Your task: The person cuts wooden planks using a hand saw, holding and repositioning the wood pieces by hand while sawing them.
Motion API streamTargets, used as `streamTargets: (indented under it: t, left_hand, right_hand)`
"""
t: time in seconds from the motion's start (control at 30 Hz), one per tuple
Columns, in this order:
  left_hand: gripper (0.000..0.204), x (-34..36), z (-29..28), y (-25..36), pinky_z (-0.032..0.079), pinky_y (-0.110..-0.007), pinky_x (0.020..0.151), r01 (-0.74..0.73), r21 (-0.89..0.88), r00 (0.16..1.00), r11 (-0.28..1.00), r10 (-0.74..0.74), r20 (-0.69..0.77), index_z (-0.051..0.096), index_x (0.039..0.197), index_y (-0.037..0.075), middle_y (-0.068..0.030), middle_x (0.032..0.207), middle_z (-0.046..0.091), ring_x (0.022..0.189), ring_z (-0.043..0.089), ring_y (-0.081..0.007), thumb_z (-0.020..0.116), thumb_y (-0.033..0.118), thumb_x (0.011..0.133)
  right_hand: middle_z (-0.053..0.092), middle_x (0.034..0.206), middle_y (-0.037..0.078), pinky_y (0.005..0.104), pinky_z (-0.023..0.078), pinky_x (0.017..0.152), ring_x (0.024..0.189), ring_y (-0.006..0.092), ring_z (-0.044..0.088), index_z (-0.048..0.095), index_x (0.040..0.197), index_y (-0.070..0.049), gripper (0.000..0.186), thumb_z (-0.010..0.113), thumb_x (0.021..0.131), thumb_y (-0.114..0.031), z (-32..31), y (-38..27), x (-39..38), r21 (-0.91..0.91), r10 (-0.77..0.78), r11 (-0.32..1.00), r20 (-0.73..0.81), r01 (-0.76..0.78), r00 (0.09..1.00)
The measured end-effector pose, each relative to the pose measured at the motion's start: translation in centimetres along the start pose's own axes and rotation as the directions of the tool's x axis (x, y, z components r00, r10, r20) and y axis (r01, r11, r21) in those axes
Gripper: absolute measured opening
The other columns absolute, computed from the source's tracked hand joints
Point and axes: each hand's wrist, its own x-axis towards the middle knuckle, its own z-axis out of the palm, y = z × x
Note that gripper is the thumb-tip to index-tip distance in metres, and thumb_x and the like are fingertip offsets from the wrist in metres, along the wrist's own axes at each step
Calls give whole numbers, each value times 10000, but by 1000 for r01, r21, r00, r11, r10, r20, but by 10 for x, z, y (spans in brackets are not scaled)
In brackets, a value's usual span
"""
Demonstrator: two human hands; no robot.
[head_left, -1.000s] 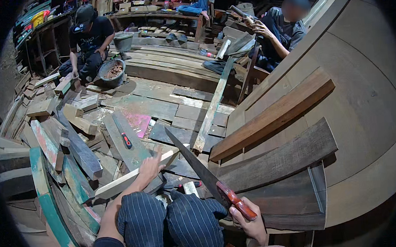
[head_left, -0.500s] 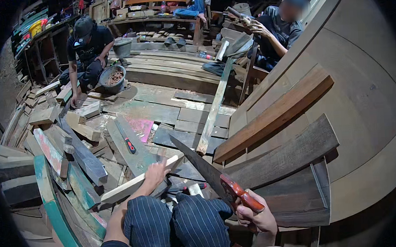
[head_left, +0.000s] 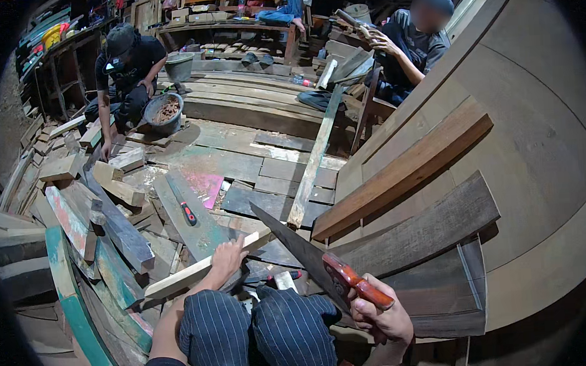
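Observation:
My right hand (head_left: 384, 314) is closed round the reddish-brown wooden handle of a handsaw (head_left: 298, 245). Its dark blade slants up and away to the left, its tip close to the end of a pale wooden batten (head_left: 190, 273). Over that batten, near its far right end, my left hand (head_left: 228, 258) is wrapped, the palm side hidden. The batten lies aslant in front of my knees, and the blade looks apart from it. Beyond my left hand, a red-and-black-handled screwdriver (head_left: 188, 214) rests on a greenish board (head_left: 206, 235).
Loose timber offcuts (head_left: 121, 255) pile up on the left. At right, a brown beam (head_left: 405, 170) and a dark plank (head_left: 421, 232) lean on a large wooden panel (head_left: 528, 124). One co-worker (head_left: 128, 75) crouches by a bucket (head_left: 164, 113); another person (head_left: 408, 48) sits back right.
The view has shifted slightly. My left hand stays on the batten and my right hand keeps the saw raised, nearly unmoved. The crouching co-worker's head has tilted a little.

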Motion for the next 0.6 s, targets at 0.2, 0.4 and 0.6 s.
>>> streamTargets:
  t: [0.2, 0.4, 0.6]
  left_hand:
    - [306, -30, 8, 23, 536, -434, 647, -199, 77, 980, 977, 197, 31, 531, 1121, 52, -156, 868, 643, 756, 671, -336, 615, 158, 846]
    - [437, -25, -1, 27, 543, -407, 673, -183, 82, 983, 980, 181, 39, 516, 1229, 43, -131, 914, 633, 833, 670, -300, 640, 146, 823]
    - [536, -23, -5, 23, 536, -419, 695, -132, 40, 991, 990, 131, 32, 481, 1291, 44, -140, 949, 640, 848, 673, -320, 677, 187, 812]
  right_hand:
    - [446, 734, -32, 242, 349, 599, 687, 67, 393, 558, 941, -32, 281, 709, 919, -268, -4, 45, 55, -476, -161, 874, -99, 95, 982]
    - [464, 734, -35, 226, 367, 583, 666, 51, 403, 527, 893, -38, 269, 703, 924, -239, 1, 74, 90, -387, -284, 899, -154, 207, 946]
    - [465, 731, -27, 221, 386, 585, 660, 47, 426, 524, 888, -45, 241, 708, 915, -197, -17, 95, 97, -419, -294, 883, -145, 211, 945]
